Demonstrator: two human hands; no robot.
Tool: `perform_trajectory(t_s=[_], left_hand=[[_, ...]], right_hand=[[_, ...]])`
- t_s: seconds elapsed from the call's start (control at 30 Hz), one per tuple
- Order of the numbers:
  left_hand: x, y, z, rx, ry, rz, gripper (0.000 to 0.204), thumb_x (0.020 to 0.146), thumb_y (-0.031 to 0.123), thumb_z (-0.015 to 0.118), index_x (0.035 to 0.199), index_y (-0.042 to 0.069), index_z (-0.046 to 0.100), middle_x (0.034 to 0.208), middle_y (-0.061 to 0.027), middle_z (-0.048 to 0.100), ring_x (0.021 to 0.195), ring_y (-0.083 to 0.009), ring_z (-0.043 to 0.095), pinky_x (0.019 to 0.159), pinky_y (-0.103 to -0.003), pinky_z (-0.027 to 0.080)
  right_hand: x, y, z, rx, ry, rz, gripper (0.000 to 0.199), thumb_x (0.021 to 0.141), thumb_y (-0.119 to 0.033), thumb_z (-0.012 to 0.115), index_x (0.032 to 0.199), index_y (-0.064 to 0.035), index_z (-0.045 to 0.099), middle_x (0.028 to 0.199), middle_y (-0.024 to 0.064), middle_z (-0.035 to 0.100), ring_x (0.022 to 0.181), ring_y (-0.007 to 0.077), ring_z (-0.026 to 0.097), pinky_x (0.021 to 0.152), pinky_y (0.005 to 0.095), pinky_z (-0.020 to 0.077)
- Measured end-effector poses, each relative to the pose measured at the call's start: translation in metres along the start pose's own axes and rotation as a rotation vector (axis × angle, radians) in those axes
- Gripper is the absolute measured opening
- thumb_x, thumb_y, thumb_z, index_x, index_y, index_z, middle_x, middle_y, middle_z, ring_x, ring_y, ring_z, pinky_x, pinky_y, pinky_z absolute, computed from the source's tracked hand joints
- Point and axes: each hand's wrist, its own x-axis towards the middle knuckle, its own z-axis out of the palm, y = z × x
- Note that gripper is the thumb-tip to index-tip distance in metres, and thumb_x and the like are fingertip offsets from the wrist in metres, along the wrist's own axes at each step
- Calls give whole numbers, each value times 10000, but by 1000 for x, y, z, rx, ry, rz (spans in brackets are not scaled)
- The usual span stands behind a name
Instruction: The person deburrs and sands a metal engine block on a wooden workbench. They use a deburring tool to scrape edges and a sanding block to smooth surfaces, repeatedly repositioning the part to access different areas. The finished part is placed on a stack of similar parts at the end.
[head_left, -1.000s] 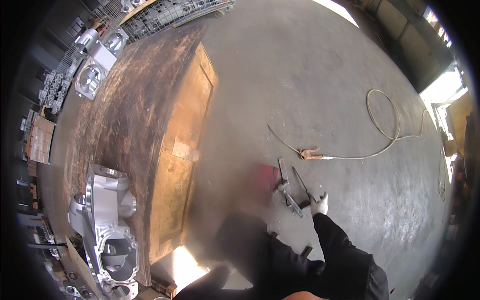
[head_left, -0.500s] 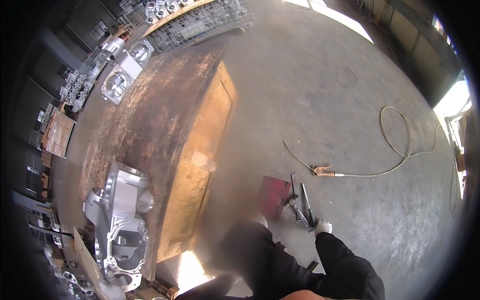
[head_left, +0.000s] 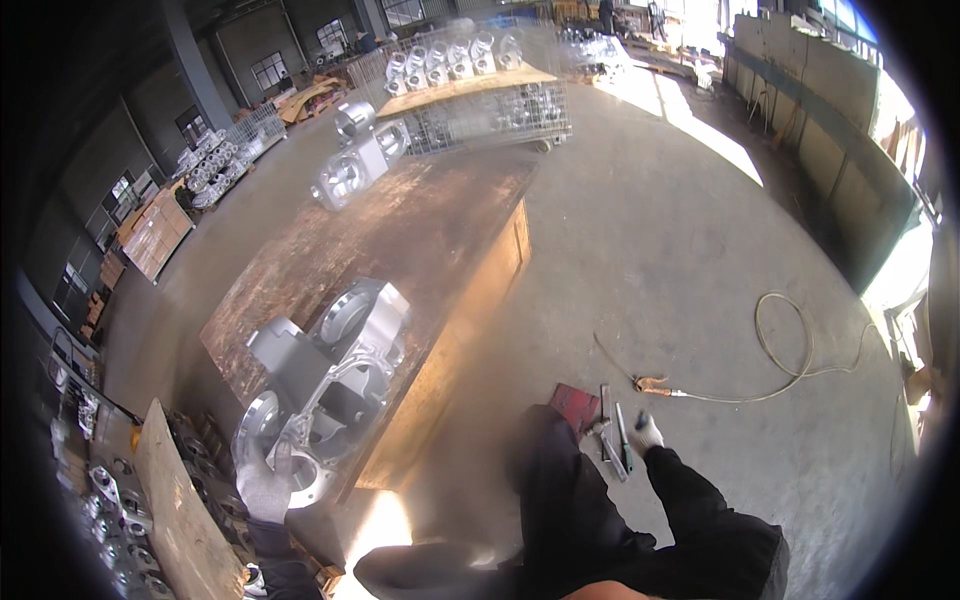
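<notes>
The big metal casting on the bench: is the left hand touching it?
Touching. The head view shows the gloved left hand resting on the round flange of the metal casting.

Bare rusty steel desk (head_left: 400,235) lies open at twelve o'clock of the large grey cast-metal housing (head_left: 325,380); the wooden board (head_left: 175,510) blocks seven o'clock.

Workshop hall with a bare concrete floor (head_left: 690,250), seen from above.
A rusty steel-topped workbench (head_left: 400,240) with wooden sides stands on the floor; wire cages (head_left: 490,105) of metal castings stand behind it. Dark walls with gridded windows (head_left: 268,70) close the far left side. Sunlight falls in bright patches at the right, and a hose (head_left: 790,350) lies looped on the floor.
</notes>
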Motion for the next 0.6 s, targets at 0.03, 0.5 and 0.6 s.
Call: perform_trajectory(t_s=[0.03,0.5,0.6], left_hand=[[0,-6,-5,-117,-90,-103,365,999,312,684,1238,35,683,1223,-209,701,1133,-420,660,983,-533,512],[-36,-76,27,-243,101,-341,342,1004,281,684,1094,-41,754,1050,-248,725,1004,-368,699,911,-425,523],[-46,-50,18,-295,182,-278,309,993,285,684,991,-15,757,970,-255,695,941,-412,676,874,-459,528]], right_hand=[[14,-48,-5,125,26,-45,407,933,-291,684,1236,-36,591,965,209,695,939,403,696,887,482,551],[-205,-475,35,84,-563,-1160,385,1057,-328,644,1351,-87,580,988,228,739,929,445,733,794,506,580],[-249,-491,49,128,-727,-1275,348,1071,-345,599,1295,-78,603,967,261,726,938,472,712,770,550,559]])
